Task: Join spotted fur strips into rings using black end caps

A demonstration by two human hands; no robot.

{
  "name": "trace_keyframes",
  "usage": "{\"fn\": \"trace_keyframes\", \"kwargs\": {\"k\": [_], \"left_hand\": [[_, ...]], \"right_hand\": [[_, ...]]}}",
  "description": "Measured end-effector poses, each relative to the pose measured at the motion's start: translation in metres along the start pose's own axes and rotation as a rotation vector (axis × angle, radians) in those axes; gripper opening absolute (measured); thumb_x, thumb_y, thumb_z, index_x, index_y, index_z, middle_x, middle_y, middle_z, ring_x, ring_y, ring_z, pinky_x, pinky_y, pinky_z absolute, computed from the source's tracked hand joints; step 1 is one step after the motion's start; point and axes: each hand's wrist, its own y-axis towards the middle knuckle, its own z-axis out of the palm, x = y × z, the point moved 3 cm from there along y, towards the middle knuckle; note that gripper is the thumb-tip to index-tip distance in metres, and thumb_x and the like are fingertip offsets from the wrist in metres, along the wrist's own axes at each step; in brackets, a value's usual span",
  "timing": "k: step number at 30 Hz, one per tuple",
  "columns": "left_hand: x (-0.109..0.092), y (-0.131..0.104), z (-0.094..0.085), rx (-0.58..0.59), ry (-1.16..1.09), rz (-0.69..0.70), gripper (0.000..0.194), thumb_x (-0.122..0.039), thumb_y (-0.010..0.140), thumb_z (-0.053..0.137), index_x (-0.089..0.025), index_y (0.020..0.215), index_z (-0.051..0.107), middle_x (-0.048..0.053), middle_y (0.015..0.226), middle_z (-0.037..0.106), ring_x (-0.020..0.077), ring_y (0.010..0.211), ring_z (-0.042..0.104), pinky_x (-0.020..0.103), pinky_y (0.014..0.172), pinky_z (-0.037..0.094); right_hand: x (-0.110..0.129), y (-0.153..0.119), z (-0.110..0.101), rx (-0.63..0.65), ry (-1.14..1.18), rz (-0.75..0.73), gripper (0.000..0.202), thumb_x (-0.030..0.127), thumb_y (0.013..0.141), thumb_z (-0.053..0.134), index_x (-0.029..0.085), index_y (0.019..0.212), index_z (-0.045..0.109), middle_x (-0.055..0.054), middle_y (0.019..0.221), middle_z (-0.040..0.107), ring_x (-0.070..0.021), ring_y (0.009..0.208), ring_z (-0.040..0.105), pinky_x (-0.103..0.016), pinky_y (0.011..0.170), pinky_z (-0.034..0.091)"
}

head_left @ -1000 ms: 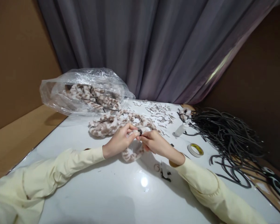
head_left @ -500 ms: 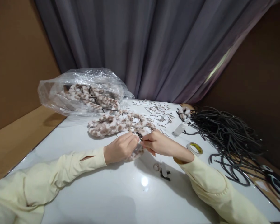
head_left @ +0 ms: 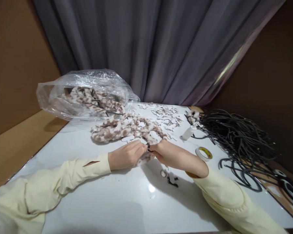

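My left hand (head_left: 129, 154) is closed in a pinch at a short dark cord end (head_left: 148, 148) in the middle of the table. From the other side my right hand (head_left: 169, 154) grips the same dark piece, its fingertips almost touching the left ones. Both sets of fingertips partly hide the cord. Around and behind them lies a fluffy brown-and-white plush loop (head_left: 143, 125), and part of it shows below the hands. A thicker heap of the same plush (head_left: 107, 131) rests to the left.
A clear plastic bag (head_left: 56, 100) of plush pieces stands back left. Small metal clasps (head_left: 166, 113) are scattered behind. To the right are a white bottle (head_left: 189, 132), a tape roll (head_left: 203, 153), black cords (head_left: 236, 139) and scissors (head_left: 286, 185). Dark scraps (head_left: 172, 182) lie nearer.
My right hand has turned and shifted slightly right, with its fingers more curled. A pale piece beside the dark scraps no longer shows. My left hand has barely moved.
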Motion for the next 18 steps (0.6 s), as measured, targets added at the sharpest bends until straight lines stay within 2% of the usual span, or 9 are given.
{"fn": "trace_keyframes", "kwargs": {"k": [4,8,12,15,18], "left_hand": [[-0.004,0.003,0.002,0.047,0.095,-0.008,0.025,-0.016,0.093,0.027,-0.014,0.075,0.045,0.006,0.066,0.047,0.0195,0.062,0.043,0.032,0.057,0.036],[-0.007,0.003,0.005,0.103,0.076,0.054,0.030,-0.014,0.092,0.024,-0.015,0.072,0.045,0.007,0.066,0.047,0.0193,0.060,0.043,0.031,0.055,0.035],[-0.006,-0.001,0.016,0.147,-0.074,0.102,0.023,-0.012,0.090,0.029,-0.015,0.075,0.046,0.008,0.066,0.051,0.0192,0.061,0.044,0.029,0.057,0.038],[-0.004,-0.004,0.022,0.163,-0.224,0.075,0.016,-0.013,0.088,0.032,-0.014,0.080,0.046,0.010,0.070,0.054,0.0198,0.064,0.047,0.029,0.061,0.041],[-0.004,-0.006,0.023,0.150,-0.316,0.040,0.017,-0.010,0.087,0.030,-0.016,0.081,0.044,0.009,0.071,0.054,0.0195,0.065,0.048,0.029,0.062,0.043]], "right_hand": [[0.008,-0.003,0.004,0.014,-0.249,0.082,0.021,-0.003,0.069,0.045,0.014,0.068,0.057,-0.006,0.061,0.059,-0.0137,0.052,0.051,-0.025,0.046,0.021],[0.017,-0.008,0.004,-0.032,-0.306,0.105,0.022,-0.003,0.071,0.043,0.014,0.069,0.056,-0.008,0.064,0.059,-0.0158,0.054,0.054,-0.027,0.047,0.020],[0.021,-0.010,0.006,-0.080,-0.275,0.017,0.018,-0.002,0.075,0.043,0.012,0.075,0.054,-0.008,0.073,0.059,-0.0161,0.061,0.055,-0.027,0.051,0.026],[0.018,-0.009,0.006,-0.124,-0.279,-0.039,0.019,-0.001,0.078,0.041,0.013,0.077,0.053,-0.006,0.073,0.057,-0.0149,0.061,0.054,-0.027,0.052,0.028],[0.011,-0.005,0.006,-0.144,-0.301,-0.030,0.021,-0.003,0.078,0.042,0.015,0.075,0.052,-0.004,0.072,0.057,-0.0141,0.060,0.055,-0.027,0.051,0.026]]}}
